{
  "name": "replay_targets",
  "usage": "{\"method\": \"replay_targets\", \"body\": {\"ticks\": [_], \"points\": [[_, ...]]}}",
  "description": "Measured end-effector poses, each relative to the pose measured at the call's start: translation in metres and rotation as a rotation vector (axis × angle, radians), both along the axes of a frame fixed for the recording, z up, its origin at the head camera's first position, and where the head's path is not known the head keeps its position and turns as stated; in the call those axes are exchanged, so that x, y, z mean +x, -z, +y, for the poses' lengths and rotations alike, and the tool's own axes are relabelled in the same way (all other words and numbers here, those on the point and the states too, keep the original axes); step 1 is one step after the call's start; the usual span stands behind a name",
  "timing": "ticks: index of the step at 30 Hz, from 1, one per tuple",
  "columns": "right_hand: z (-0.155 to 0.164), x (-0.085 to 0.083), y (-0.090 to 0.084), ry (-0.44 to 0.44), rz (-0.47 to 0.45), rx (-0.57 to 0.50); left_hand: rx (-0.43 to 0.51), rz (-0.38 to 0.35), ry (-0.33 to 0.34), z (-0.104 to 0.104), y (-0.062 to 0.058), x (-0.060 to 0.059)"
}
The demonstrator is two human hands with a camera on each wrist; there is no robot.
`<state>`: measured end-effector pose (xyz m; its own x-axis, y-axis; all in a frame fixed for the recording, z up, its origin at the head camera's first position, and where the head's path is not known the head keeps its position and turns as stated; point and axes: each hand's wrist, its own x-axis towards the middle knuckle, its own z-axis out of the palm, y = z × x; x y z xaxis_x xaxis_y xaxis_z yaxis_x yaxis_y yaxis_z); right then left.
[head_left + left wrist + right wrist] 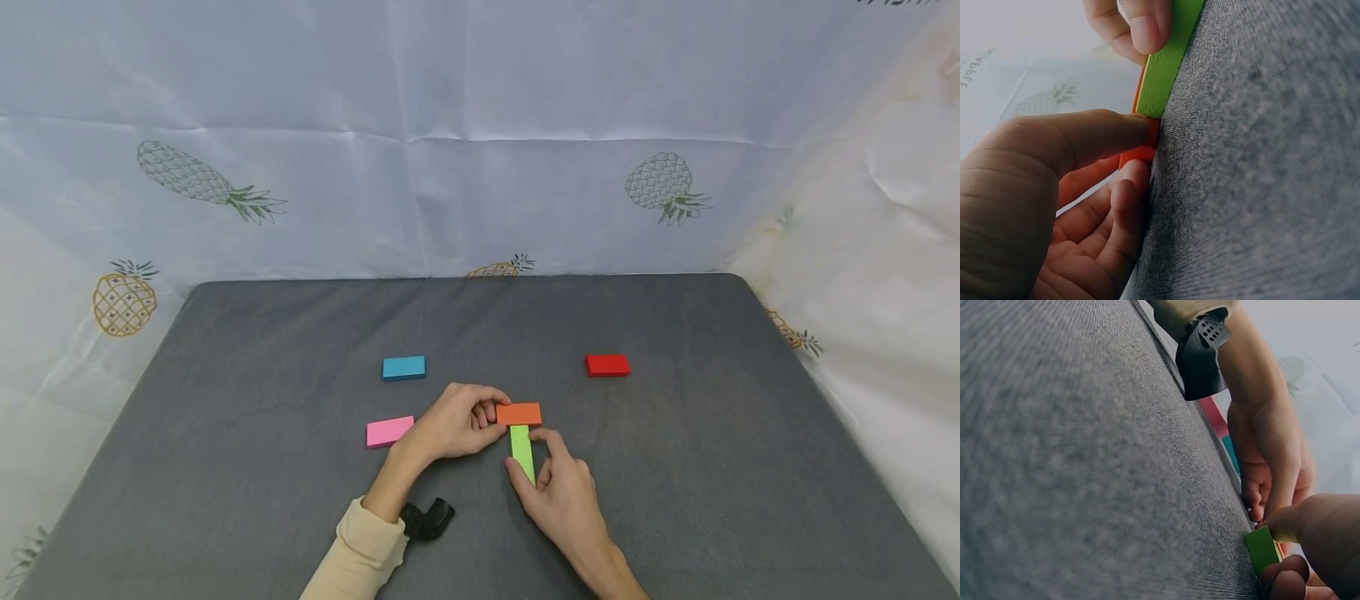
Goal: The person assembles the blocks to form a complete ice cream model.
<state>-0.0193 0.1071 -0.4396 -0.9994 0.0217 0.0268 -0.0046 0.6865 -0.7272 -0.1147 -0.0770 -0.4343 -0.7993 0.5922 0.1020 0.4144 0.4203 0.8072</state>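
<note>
Two hands work at the middle of the grey tabletop (675,467). The left hand (450,425) pinches the orange block (518,413) at its left end; the right hand (558,492) grips the green block (522,450), whose far end touches the orange one, making a T. The step looks like aligning them; next needs a small, steady push. Blue block (403,367), pink block (389,431) and red block (607,365) lie apart.
</note>
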Motion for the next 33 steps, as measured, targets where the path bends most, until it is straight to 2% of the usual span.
{"method": "replay_targets", "body": {"ticks": [33], "points": [[0.0002,0.0012,0.0014,-0.002,0.03,0.009,0.022,-0.049,-0.008,-0.0021,0.0004,-0.0014]]}}
